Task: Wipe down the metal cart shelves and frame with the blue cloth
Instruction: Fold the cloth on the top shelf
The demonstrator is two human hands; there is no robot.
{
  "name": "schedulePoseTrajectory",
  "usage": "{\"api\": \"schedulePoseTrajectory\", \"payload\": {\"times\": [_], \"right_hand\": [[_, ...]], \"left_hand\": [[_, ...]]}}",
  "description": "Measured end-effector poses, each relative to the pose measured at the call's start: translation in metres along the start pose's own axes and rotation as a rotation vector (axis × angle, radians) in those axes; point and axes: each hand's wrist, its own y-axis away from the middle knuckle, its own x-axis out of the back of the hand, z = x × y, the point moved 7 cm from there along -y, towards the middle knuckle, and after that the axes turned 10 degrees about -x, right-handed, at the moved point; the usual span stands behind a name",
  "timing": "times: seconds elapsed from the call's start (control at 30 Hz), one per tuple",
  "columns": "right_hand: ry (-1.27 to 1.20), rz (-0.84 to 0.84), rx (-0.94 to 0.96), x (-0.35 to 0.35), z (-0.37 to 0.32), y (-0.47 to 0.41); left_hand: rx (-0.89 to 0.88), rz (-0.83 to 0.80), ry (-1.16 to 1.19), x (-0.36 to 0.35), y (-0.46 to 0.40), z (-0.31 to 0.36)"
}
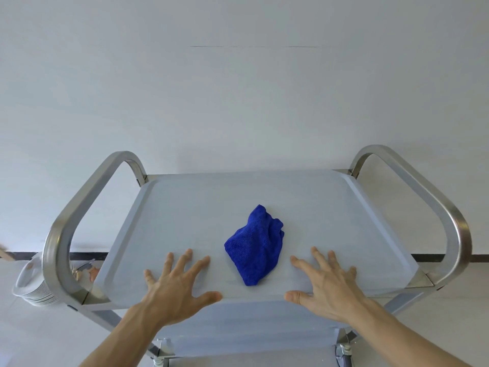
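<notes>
A crumpled blue cloth [255, 245] lies near the middle of the metal cart's top shelf [201, 207], toward its front. My left hand [177, 284] rests flat on the shelf to the left of the cloth, fingers spread. My right hand [325, 283] lies flat to the right of it, fingers spread too. Neither hand touches the cloth. Curved steel handles rise at the cart's left [76, 215] and right [434, 205] ends. A lower shelf [243, 327] shows below the front edge.
The cart stands against a plain white wall [238, 88]. A stack of white plates [31, 287] sits on the floor at the left, beyond the left handle. Caster mounts [344, 350] show under the cart's front.
</notes>
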Motion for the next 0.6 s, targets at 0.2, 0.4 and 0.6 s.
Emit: {"api": "schedulePoseTrajectory", "payload": {"times": [0.2,0.4,0.6], "right_hand": [[0.004,0.013,-0.001,0.007,-0.007,-0.021],[0.002,-0.008,-0.009,0.012,-0.023,-0.031],[0.019,-0.052,-0.027,0.014,-0.024,-0.032]], "left_hand": [[-0.008,-0.004,0.014,0.014,-0.024,-0.011],[-0.022,-0.021,0.023,0.027,-0.04,-0.028],[-0.032,-0.049,0.032,0.026,-0.041,-0.027]]}}
